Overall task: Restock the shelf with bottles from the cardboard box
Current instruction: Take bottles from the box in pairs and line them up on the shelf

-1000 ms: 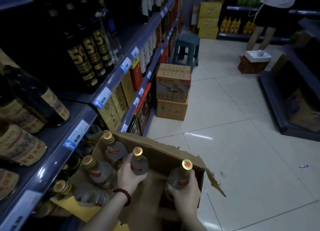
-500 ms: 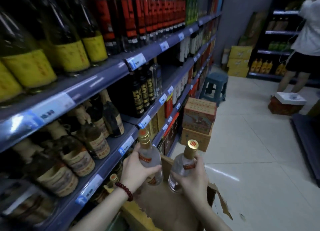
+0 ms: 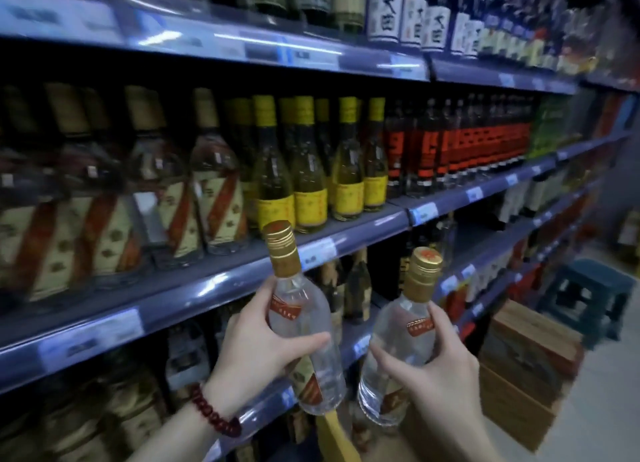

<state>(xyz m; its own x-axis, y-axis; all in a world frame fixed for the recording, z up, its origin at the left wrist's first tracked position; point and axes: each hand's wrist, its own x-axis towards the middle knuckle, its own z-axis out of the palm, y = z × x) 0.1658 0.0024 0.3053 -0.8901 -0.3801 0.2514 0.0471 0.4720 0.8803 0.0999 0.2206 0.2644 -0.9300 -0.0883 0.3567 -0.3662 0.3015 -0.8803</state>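
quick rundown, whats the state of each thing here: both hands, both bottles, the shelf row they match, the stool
left hand: closed around a bottle's body
right hand: closed around the other bottle
left bottle: capped, held upright, off the shelf
right bottle: capped, tilted slightly right, off the shelf
matching bottle row: standing upright on the shelf
blue stool: standing on the floor
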